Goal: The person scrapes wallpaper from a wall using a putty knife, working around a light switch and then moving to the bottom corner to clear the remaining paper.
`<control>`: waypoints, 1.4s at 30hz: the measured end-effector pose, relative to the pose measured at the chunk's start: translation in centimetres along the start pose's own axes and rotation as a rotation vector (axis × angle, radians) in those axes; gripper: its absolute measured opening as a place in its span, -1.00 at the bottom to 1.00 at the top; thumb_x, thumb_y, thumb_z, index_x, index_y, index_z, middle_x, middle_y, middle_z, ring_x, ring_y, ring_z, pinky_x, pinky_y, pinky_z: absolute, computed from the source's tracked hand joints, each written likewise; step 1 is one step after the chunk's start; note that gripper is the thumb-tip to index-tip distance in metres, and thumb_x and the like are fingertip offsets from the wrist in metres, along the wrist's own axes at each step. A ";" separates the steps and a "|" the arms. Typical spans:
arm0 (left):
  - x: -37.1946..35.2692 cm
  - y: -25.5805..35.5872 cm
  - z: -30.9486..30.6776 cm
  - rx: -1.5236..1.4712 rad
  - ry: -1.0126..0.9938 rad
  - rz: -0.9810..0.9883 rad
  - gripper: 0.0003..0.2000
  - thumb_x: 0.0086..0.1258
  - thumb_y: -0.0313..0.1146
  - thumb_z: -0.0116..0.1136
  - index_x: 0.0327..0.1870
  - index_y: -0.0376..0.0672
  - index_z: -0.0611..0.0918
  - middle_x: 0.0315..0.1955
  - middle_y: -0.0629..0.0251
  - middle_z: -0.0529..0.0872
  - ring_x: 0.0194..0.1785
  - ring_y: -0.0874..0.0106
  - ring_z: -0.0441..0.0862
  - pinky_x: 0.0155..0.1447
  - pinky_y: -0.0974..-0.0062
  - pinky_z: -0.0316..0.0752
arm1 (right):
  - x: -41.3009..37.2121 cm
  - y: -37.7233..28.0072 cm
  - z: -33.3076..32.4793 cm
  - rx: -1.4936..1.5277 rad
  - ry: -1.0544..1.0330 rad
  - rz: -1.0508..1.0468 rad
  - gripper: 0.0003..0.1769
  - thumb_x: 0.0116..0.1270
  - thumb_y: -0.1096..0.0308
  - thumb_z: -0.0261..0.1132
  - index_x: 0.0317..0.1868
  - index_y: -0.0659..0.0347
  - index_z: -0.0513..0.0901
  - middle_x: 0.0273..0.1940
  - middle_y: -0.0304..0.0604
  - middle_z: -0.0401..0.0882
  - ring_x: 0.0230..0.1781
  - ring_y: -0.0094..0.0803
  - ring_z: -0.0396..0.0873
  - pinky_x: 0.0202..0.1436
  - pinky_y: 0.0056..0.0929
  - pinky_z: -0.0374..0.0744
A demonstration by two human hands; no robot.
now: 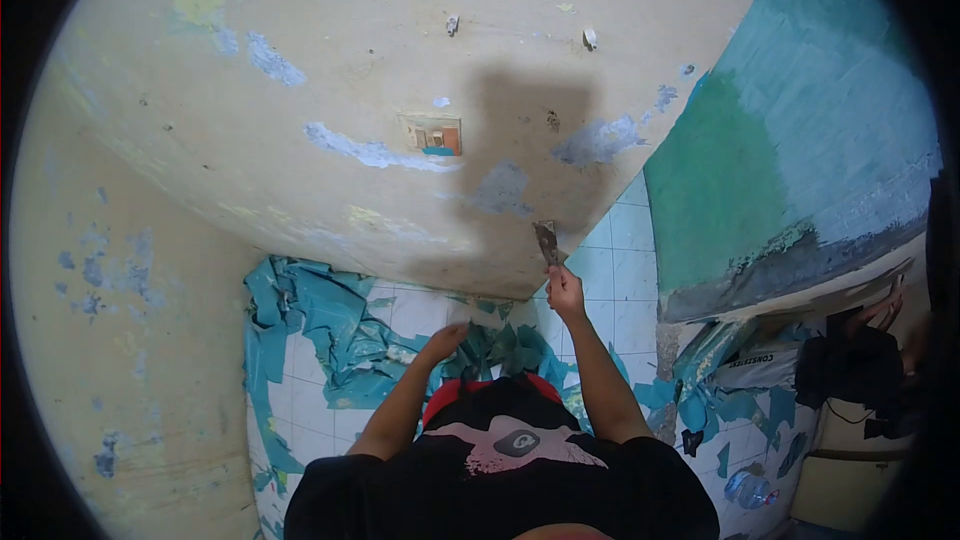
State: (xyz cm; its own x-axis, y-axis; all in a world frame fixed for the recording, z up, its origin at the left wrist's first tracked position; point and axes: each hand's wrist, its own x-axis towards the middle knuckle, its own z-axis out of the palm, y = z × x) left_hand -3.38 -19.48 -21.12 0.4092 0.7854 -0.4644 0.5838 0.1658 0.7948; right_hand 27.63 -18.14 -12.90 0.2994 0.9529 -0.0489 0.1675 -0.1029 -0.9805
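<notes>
My right hand [565, 293] is closed round the handle of a scraper [546, 240], whose blade points up and away from me. The blade overlaps the bottom edge of the beige wall [380, 190], near its right-hand corner. Patches of bare bluish-grey [500, 190] show on the wall above the blade, within a dark shadow. My left hand [447, 342] hangs low in front of the wall with its fingers curled in. What it holds, if anything, is hidden. Just beyond it, torn teal paint sheets [510, 345] lie on the floor.
A switch plate [437, 137] is set in the wall. Crumpled teal sheets [350, 340] cover part of the white tiled floor [300, 390]. At right are a green and blue wall [730, 160], a person's hand [885, 308], a printed sack [755, 368] and a plastic bottle [748, 490].
</notes>
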 end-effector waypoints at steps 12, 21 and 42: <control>12.2 21.2 3.6 -0.778 -0.096 0.259 -0.52 0.47 0.03 0.04 -0.12 -0.34 0.62 -0.31 0.19 0.68 -0.23 0.45 0.65 -0.10 0.48 0.55 | 1.0 0.7 1.3 0.128 -0.032 0.060 -0.60 0.56 0.08 -0.09 -0.29 0.19 0.49 -0.70 -0.30 0.32 -0.83 -0.57 0.26 -0.78 -0.54 0.25; 9.2 24.8 4.4 -0.972 0.211 0.108 -0.42 0.42 0.18 0.04 -0.28 -0.33 0.61 -0.50 0.25 0.62 -0.46 0.43 0.64 -0.48 0.52 0.47 | 0.0 -1.4 1.4 -0.028 0.000 -0.042 -0.55 0.54 0.05 -0.06 -0.26 0.26 0.55 -0.71 -0.25 0.39 -0.79 -0.51 0.40 -0.74 -0.48 0.37; 9.0 25.6 2.5 -0.823 0.273 0.133 -0.44 0.44 0.14 0.02 -0.38 -0.32 0.63 -0.54 0.16 0.68 -0.58 0.48 0.57 -0.58 0.55 0.36 | 1.2 -3.0 0.9 -0.038 -0.054 -0.075 -0.59 0.52 0.11 0.02 -0.25 0.28 0.61 -0.62 -0.17 0.52 -0.62 -0.45 0.52 -0.48 -0.42 0.43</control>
State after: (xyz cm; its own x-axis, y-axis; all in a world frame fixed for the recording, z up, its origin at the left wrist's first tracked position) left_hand 17.03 -9.66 -5.98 0.1942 0.9265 -0.3222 -0.1907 0.3579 0.9141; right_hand 26.58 -16.46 -10.15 0.2338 0.9722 0.0127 0.2237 -0.0410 -0.9738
